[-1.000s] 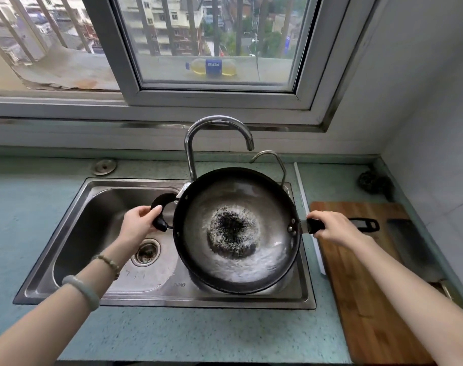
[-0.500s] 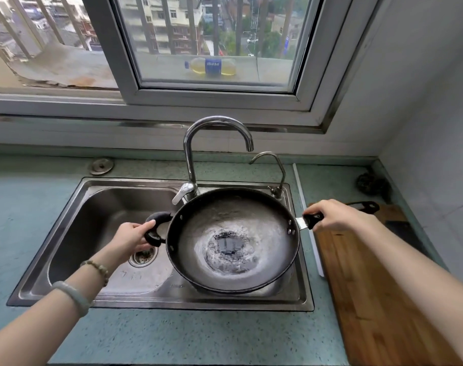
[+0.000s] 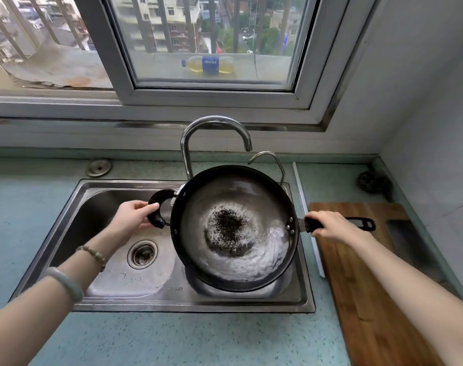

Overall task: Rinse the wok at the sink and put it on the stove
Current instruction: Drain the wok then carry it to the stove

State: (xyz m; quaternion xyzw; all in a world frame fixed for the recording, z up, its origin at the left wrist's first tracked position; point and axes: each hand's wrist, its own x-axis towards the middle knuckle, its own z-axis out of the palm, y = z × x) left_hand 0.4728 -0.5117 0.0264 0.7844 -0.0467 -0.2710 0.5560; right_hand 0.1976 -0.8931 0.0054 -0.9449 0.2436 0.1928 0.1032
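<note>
I hold the wok (image 3: pixel 233 228) over the right side of the sink (image 3: pixel 66 215), below the tap (image 3: pixel 214 133). My left hand (image 3: pixel 134 219) is closed on the loop handle (image 3: pixel 156 207); my right hand (image 3: pixel 331 225) grips the long handle (image 3: pixel 357 223). Water pools inside, dark specks at centre.

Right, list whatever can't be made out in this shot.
- Stove: outside the head view entirely.
- Sink right basin: covered by the wok.
- Tap lever: hidden behind the wok's rim.
- Wok handle: wrapped by the right hand.
- Dark lump in the corner: too blurred to name.
</note>
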